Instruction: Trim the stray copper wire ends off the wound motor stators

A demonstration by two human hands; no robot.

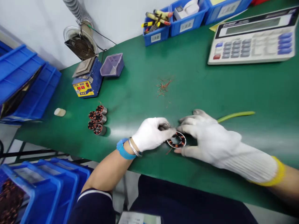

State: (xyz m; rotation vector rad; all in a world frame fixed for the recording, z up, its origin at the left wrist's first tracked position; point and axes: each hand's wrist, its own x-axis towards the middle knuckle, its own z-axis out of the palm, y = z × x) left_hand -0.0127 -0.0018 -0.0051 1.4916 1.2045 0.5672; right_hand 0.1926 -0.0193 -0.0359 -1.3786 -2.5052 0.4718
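Note:
A ring-shaped motor stator (177, 140) with copper windings and a silvery rim sits between my gloved hands near the table's front edge. My left hand (151, 133) is closed, thumb and forefinger pinched at the stator's upper left rim. What lies between those fingertips is partly hidden. Around the stator's right side curves my right hand (207, 140), thumb by the lower rim and fingertips by the upper rim. A thin copper wire end (169, 151) sticks out below the stator. Behind my right hand a green curved handle (235, 116) shows; its other end is hidden.
Several wound stators (99, 118) stand to the left, beside a small white block (59, 112). Copper wire scraps (163, 87) lie mid-table. Farther back are a blue-and-yellow heater unit (87, 82), a purple tray (112, 65), blue tool bins (157, 36) and a large calculator (252, 39).

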